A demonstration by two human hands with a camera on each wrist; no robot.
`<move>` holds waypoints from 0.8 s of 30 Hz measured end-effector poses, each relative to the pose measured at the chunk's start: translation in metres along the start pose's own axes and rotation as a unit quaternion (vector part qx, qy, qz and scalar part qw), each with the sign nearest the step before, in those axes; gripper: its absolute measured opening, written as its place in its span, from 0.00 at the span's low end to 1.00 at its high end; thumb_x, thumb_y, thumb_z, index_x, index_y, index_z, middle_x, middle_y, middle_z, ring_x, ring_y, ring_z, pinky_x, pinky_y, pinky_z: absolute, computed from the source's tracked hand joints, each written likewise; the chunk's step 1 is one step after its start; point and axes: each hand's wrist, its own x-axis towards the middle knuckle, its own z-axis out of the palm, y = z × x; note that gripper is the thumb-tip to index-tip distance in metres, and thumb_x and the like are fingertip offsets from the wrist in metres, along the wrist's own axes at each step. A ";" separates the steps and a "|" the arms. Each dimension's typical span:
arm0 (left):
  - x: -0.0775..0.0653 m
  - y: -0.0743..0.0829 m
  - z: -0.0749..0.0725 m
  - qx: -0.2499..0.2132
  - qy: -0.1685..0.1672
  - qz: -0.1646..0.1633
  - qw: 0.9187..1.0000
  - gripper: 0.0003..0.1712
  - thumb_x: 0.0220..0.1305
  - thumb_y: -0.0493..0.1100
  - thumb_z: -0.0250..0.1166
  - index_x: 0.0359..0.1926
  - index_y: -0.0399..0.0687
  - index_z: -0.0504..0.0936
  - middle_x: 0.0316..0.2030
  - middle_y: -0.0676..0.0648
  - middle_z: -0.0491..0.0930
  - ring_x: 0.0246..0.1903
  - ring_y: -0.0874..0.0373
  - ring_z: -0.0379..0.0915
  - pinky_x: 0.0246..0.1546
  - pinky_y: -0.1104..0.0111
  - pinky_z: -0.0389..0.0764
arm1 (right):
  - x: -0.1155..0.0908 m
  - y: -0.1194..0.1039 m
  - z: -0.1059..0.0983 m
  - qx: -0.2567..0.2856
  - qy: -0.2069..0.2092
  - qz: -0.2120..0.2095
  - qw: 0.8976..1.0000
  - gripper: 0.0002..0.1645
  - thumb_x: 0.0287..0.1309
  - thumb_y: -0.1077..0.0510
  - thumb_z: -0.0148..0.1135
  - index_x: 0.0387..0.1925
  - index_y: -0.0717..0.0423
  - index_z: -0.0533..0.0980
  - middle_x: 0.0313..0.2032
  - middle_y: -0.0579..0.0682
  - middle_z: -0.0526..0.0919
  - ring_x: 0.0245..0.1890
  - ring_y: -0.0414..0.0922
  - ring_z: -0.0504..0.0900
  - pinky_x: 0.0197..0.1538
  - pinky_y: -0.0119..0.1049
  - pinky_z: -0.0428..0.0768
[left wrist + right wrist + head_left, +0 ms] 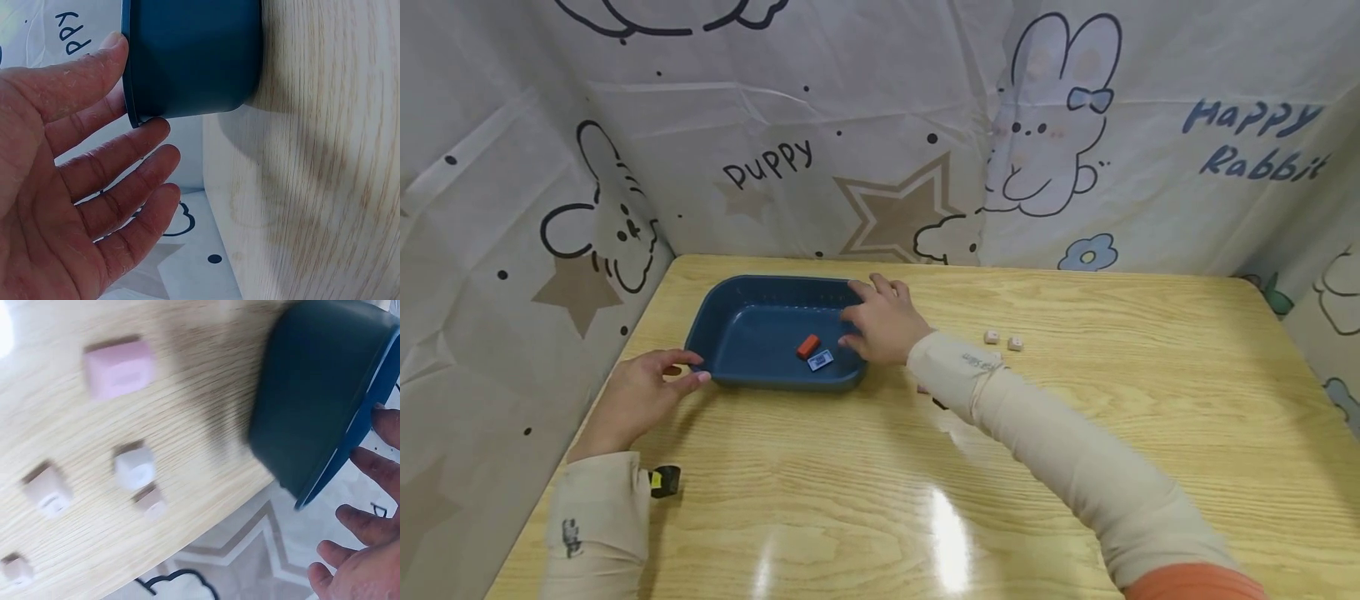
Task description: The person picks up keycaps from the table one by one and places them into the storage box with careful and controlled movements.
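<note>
A dark blue rectangular basin (775, 385) stands at the left back of the table. My left hand (651, 392) pinches the rim at its front left corner between thumb and fingers, the other fingers spread below in the left wrist view. At the right end my right hand (883, 321) grips the rim, its fingertips (372, 462) lying over the edge. Inside the basin lie a red keycap (808, 347) and a light blue keycap (821, 360). A pink keycap (120, 370) and several whitish keycaps (134, 469) are on the table beside the basin.
Two pale keycaps (1003, 340) show past my right sleeve (1037, 433), which partly hides others and a small black piece (940, 403). The wooden table (820, 483) meets a white printed cloth (880, 125) at the back and sides. A black and yellow item (665, 481) sits by my left sleeve.
</note>
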 end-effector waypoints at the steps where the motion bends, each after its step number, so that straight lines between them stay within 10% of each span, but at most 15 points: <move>1: 0.000 0.000 0.000 0.000 0.000 0.000 1.000 0.23 0.65 0.56 0.61 0.50 0.43 0.81 0.51 0.32 0.80 0.47 0.35 0.78 0.41 0.48 0.78 | -0.002 0.003 0.000 0.002 0.006 0.003 1.000 0.24 0.62 0.39 0.58 0.56 0.43 0.78 0.72 0.55 0.60 0.73 0.61 0.53 0.71 0.60 0.55; 24: 0.002 0.001 -0.001 0.011 -0.007 0.004 1.000 0.24 0.65 0.57 0.60 0.50 0.43 0.81 0.51 0.30 0.80 0.48 0.35 0.77 0.41 0.47 0.77 | -0.094 0.118 0.009 0.034 0.036 0.136 0.989 0.22 0.61 0.47 0.60 0.52 0.55 0.78 0.68 0.62 0.65 0.71 0.66 0.55 0.67 0.67 0.54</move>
